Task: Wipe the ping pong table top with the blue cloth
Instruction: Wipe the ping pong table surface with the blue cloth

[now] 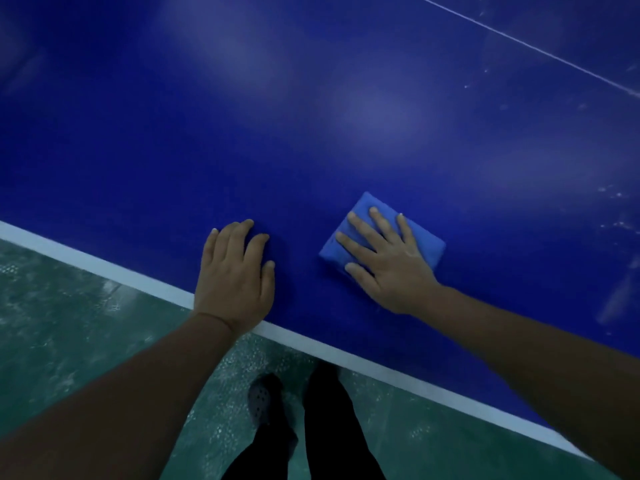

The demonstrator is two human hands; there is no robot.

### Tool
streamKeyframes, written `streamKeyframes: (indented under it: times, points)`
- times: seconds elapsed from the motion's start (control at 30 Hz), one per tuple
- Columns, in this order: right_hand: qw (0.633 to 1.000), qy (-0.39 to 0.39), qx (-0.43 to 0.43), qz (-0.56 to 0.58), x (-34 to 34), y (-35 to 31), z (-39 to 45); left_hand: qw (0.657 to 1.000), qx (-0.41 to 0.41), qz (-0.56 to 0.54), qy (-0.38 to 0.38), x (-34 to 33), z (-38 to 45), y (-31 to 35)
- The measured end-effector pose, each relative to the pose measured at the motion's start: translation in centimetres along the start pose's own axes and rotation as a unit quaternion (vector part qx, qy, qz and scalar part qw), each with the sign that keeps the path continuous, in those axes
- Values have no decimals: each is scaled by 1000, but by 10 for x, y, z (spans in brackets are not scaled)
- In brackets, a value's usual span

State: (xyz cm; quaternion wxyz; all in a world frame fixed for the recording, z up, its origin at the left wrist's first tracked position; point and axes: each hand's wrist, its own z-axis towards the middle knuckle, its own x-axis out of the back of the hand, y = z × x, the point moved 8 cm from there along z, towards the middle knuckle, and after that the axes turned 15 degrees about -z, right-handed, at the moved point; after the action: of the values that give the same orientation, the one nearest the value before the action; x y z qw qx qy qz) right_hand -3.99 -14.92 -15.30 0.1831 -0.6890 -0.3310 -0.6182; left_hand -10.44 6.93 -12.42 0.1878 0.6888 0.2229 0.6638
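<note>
The dark blue ping pong table top [311, 116] fills most of the view, with a white border line [104, 268] along its near edge. A folded light blue cloth [426, 247] lies flat on it near that edge. My right hand [388, 261] presses on the cloth with straight, spread fingers. Just left of the cloth, my left hand [235, 271] rests on the bare table top, its heel over the white edge line and its fingers bent at the tips.
A thin white line [526, 46] crosses the table at the far right. Pale specks and smears [616, 209] mark the surface on the right side. Below the edge are a green floor [69, 323], dark trouser legs and a shoe [263, 400].
</note>
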Motion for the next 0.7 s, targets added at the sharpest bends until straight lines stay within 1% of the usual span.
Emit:
streamKeyframes:
  times: [0.03,0.07,0.13,0.17,0.2,0.23,0.27,0.3,0.33,0.37,0.4,0.43,0.47,0.5,0.53,0.57,0.6,0.63,0.67,0.7]
  points:
    - [1000,0,-9,-7,-2,18,8,1000,-4,-2,5,0,7,5]
    - [999,0,-41,-18,-3,41,20,1000,-9,-6,6,-1,15,10]
    - [984,-26,-175,-3,-5,100,43,1000,-18,-21,3,-4,35,22]
    - [967,-43,-250,27,-7,125,51,999,-21,-28,1,-6,46,27]
    - [949,-53,-308,45,-8,136,56,999,-23,-35,1,-9,57,32]
    - [942,-52,-330,38,-6,132,58,999,-23,-40,4,-10,69,37]
    - [953,-25,-300,26,-3,113,60,999,-21,-45,9,-11,81,40]
    - [977,-1,-210,25,0,81,59,998,-20,-51,13,-11,93,44]
    - [996,26,-86,13,1,46,53,998,-21,-55,16,-12,105,47]
    - [1000,29,11,1,-1,26,43,998,-23,-56,19,-12,117,50]
    - [998,25,53,-9,-3,35,42,998,-27,-56,18,-13,130,54]
    - [999,22,23,-15,-7,71,50,998,-33,-54,16,-14,143,58]
    - [997,26,-64,-25,-10,120,60,998,-40,-51,15,-15,155,62]
    - [983,-1,-180,-17,-13,176,67,998,-44,-47,17,-16,168,65]
    - [953,-37,-301,10,-18,228,65,998,-46,-45,21,-17,180,69]
    - [914,-69,-396,54,-25,261,61,998,-46,-45,25,-20,192,72]
    - [883,-73,-457,82,-27,272,59,998,-45,-46,28,-23,203,76]
    - [883,-58,-459,74,-25,265,65,997,-45,-48,31,-27,215,81]
    - [913,-25,-405,51,-20,243,79,997,-43,-49,34,-32,229,86]
    - [948,-9,-316,41,-19,213,92,997,-40,-51,37,-37,244,91]
